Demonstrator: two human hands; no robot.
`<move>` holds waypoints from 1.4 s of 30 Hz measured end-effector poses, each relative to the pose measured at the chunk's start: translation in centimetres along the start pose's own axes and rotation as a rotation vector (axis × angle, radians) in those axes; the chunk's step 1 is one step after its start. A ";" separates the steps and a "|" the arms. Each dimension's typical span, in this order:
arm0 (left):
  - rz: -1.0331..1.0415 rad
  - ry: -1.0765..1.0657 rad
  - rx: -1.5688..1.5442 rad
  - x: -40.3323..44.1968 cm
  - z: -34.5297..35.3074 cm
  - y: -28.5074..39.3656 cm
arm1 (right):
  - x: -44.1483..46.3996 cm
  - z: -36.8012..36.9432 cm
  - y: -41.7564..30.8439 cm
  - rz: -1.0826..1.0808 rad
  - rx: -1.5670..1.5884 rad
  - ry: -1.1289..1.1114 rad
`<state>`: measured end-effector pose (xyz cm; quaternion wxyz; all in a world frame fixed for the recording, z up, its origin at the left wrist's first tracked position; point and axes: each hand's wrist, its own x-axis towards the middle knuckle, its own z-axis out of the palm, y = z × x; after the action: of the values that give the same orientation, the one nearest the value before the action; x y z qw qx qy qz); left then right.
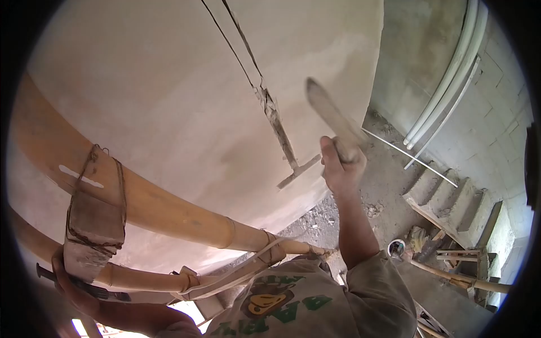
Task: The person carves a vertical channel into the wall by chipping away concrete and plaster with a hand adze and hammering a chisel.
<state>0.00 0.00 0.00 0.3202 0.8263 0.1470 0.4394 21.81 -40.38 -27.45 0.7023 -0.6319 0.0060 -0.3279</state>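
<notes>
My right hand (345, 166) is closed round the handle of a plastering trowel (332, 112), raised before the wall; its long flat blade is blurred and points up and left. Behind it, the smooth plastered wall (169, 101) has a rough vertical groove (277, 127) ending in a short crosswise slot (298, 172). At lower left, my left hand (79, 290) curls beside a wooden block (96, 225) wired to a bamboo pole (169, 217). A dark, long-handled tool (98, 290) lies along that hand; its kind and whether the fingers grip it are unclear.
A second bamboo pole (141, 279) runs below the first. Far below at right are concrete steps (451, 203), a bucket (397, 247) and a rubble-strewn floor (377, 186). White pipes (445, 84) lean against the far wall.
</notes>
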 end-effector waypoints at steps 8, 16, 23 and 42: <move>-0.022 0.031 -0.017 -2.0 0.4 -1.9 | 0.0 2.5 15.0 -0.094 -0.602 -0.295; 0.044 -0.015 -0.007 -0.2 0.7 0.7 | -0.7 1.2 -1.5 -0.025 -0.114 -0.060; 0.022 0.113 0.056 -1.2 1.8 0.1 | -4.2 3.7 14.2 0.238 -0.682 -0.324; 0.013 0.020 0.014 -1.6 -0.3 -1.4 | -8.1 3.0 10.0 0.176 -0.554 -0.303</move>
<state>-1.05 0.30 -1.77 0.3102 0.8250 0.1479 0.4486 21.27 -34.05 -39.03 0.5220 -0.8377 0.0449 -0.1541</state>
